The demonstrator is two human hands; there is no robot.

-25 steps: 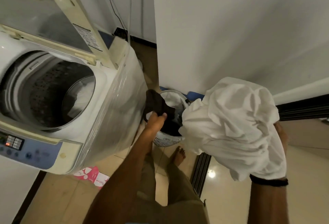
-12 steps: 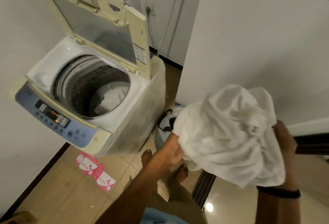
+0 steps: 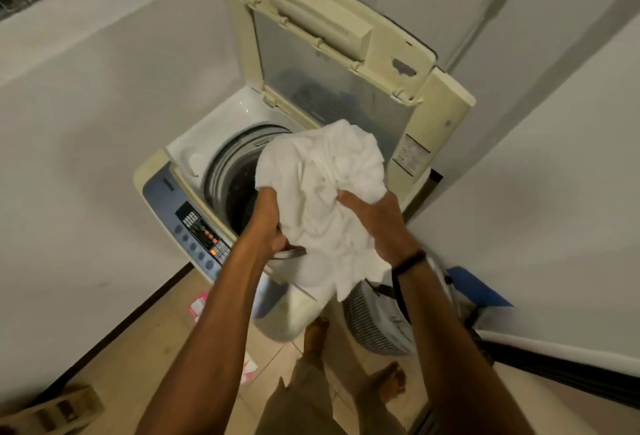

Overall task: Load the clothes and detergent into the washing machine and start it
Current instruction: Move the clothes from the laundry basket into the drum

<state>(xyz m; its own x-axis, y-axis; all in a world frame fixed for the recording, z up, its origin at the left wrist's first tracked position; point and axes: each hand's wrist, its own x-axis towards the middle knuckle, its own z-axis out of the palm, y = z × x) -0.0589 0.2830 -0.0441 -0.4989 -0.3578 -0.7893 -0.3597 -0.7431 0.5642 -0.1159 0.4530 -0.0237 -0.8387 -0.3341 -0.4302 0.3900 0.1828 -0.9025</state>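
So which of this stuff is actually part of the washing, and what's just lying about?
In the job: white cloth, gripped by left hand and right hand; washer, lid up; basket.
Lying about: pink packets, contents unclear; blue board; tan block.

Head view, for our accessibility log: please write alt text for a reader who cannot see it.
A person's left hand and right hand grip a white bundle of clothes over the open drum of a top-loading washing machine, its lid raised. A striped laundry basket stands on the floor beside it.
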